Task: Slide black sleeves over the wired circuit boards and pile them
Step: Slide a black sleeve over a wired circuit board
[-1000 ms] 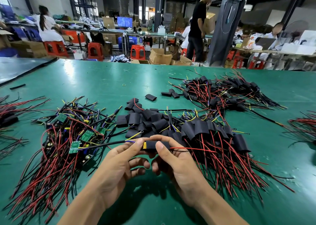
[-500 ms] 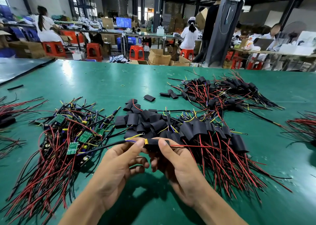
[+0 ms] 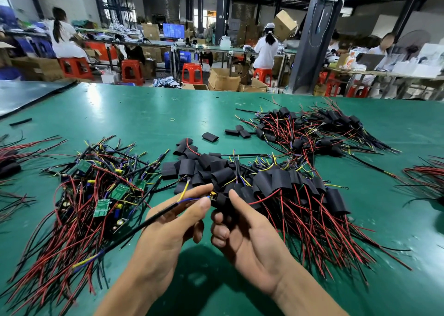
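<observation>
Low over the glossy green surface (image 3: 204, 287), the left hand (image 3: 168, 231) is pinching the wire end of a small wired circuit board (image 3: 212, 193), grip clamped. The right hand (image 3: 247, 234) is clamping its grip on a flat black sleeve (image 3: 222, 201) covering that board. Bare green boards with red and black wires (image 3: 103, 205) are lying at nine o'clock, loose black sleeves (image 3: 189, 166) at twelve, a sleeved pile (image 3: 300, 190) at two.

One wide-angle head view looks forward and down from above the near edge of the green worktop (image 3: 144, 113), close over the left hand (image 3: 168, 234) and right hand (image 3: 249, 238), with the workshop (image 3: 216, 51) beyond the worktop's far edge.
</observation>
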Action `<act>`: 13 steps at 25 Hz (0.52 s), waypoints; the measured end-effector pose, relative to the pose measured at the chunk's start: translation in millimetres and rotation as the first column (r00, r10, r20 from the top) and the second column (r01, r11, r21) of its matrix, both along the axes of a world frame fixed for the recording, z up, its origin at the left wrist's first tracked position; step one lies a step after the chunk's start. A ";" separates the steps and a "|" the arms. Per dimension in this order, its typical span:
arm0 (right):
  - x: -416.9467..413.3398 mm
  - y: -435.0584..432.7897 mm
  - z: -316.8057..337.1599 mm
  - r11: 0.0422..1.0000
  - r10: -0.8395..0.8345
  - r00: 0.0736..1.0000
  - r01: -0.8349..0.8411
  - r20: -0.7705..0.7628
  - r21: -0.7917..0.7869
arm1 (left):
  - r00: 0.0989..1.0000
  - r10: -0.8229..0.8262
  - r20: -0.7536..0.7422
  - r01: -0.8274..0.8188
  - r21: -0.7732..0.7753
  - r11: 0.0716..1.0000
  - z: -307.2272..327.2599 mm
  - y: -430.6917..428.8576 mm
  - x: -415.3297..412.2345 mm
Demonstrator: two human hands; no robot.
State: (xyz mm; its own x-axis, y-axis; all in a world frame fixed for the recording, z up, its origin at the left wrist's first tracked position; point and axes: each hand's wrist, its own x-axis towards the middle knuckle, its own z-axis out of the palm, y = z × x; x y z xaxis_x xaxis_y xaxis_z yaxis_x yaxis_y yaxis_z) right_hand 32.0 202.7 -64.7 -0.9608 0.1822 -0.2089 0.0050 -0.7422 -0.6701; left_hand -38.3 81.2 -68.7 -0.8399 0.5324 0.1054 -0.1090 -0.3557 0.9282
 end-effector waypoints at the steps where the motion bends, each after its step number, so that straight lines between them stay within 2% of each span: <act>1: 0.1 -2.5 -0.6 1.000 -0.004 1.000 0.004 -0.011 0.029 | 0.999 0.047 0.014 -0.048 0.007 0.999 -1.4 1.2 0.5; 4: 1.9 -7.4 -1.0 0.997 -0.003 0.999 0.006 -0.039 0.071 | 0.994 0.060 0.093 -0.063 0.023 0.998 -3.3 2.0 0.7; 7: 4.1 -7.0 0.9 0.996 0.026 0.999 -0.023 -0.036 0.089 | 0.974 -0.059 0.221 0.056 0.020 0.998 0.0 -1.4 -3.6; 10: 5.9 -8.6 1.3 0.982 0.032 0.999 -0.026 -0.026 0.188 | 0.940 -0.127 0.316 0.131 0.008 0.991 0.7 -5.0 -8.9; 13: 5.8 -12.6 0.6 0.951 0.008 0.998 0.011 -0.060 0.309 | 0.884 -0.204 0.421 0.168 0.121 0.978 1.1 -4.9 -9.7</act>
State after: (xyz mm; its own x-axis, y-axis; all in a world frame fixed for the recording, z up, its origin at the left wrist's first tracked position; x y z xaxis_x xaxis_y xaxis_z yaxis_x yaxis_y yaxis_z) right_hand 37.8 190.1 -64.1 -0.9696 0.2299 -0.0843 -0.0428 -0.4982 -0.8660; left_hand -48.0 76.3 -67.5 -0.6988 0.6885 -0.1938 -0.5611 -0.3596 0.7455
